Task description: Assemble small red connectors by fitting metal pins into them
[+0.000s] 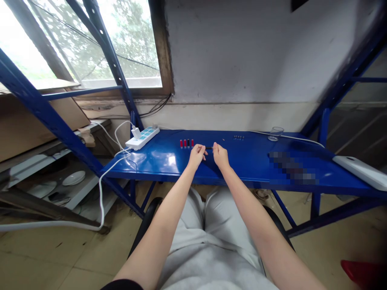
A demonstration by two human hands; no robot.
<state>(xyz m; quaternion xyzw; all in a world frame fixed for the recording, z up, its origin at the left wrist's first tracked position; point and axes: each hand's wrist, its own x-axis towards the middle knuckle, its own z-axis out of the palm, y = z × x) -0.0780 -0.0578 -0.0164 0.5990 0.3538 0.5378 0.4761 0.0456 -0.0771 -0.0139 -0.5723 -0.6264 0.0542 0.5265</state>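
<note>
Over the blue table (157, 165), my left hand (197, 155) and my right hand (221, 156) face each other with fingers pinched closed. A thin, dark, stick-like piece (209, 148) spans the gap between them, one end in each hand. Its exact kind is too small to make out. Just beyond my left hand stands a short row of small red cylinders (185, 143) with pale lower ends, and a black cylinder (188, 143) among them. Farther back on the right lie several tiny metallic pieces (238, 137) in a line.
A white power strip (142, 139) with a plugged-in charger sits at the table's left end. Toward the back right stands a clear glass (275, 134). A blurred dark object (292, 166) and a white flat object (361, 171) lie at right. Blue frame posts flank the table.
</note>
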